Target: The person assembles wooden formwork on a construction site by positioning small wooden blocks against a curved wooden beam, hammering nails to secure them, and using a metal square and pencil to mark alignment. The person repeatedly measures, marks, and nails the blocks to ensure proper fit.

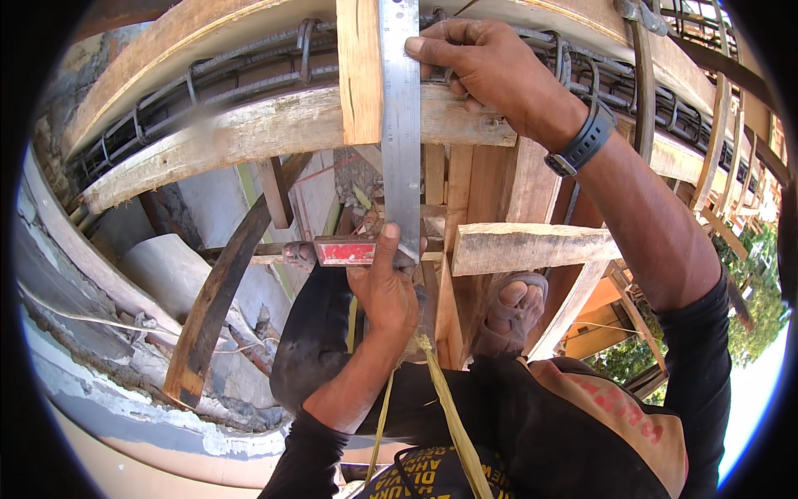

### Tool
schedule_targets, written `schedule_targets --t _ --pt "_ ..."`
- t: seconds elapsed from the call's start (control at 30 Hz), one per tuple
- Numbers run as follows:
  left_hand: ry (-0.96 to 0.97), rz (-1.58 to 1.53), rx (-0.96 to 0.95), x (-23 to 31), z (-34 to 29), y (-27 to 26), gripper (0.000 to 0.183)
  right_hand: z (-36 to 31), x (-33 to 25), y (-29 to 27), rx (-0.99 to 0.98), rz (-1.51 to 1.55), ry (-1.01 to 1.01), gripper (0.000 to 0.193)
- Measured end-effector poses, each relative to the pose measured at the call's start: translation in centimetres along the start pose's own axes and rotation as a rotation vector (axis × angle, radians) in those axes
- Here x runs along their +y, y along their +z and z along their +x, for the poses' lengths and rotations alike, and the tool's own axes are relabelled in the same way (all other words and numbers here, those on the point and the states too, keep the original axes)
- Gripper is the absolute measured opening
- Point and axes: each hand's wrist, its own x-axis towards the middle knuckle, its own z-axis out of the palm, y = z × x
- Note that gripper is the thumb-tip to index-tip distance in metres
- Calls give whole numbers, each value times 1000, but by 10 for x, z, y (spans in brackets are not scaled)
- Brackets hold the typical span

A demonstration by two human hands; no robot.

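Observation:
A steel try square (401,158) lies with its long marked blade pointing away from me, across the edge board of a formwork trough. My left hand (385,295) is closed around its red-and-grey stock at the near end, thumb on top. Near the far end of the blade, my right hand (499,79) presses thumb and finger at the blade's right edge, the other fingers curled over the trough. A pale wooden batten (359,75) lies along the blade's left side, across the trough. Under it run ribbed steel bars with stirrups (241,79).
The formwork's near board (241,137) curves across the view. A short plank (532,248) sticks out before my sandalled foot (511,312). A dark slat (216,308) leans at the left. A hammer head (640,15) shows at the upper right. Broken masonry (108,358) lies lower left.

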Motion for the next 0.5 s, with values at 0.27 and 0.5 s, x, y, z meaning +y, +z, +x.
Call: schedule_targets --t 0.27,0.5 --pt "-13 -11 56 -1 -2 2 54 -3 -7 -2 -56 -16 46 35" --pt "-64 -4 106 0 -6 1 49 -3 -11 -4 -42 -9 103 37"
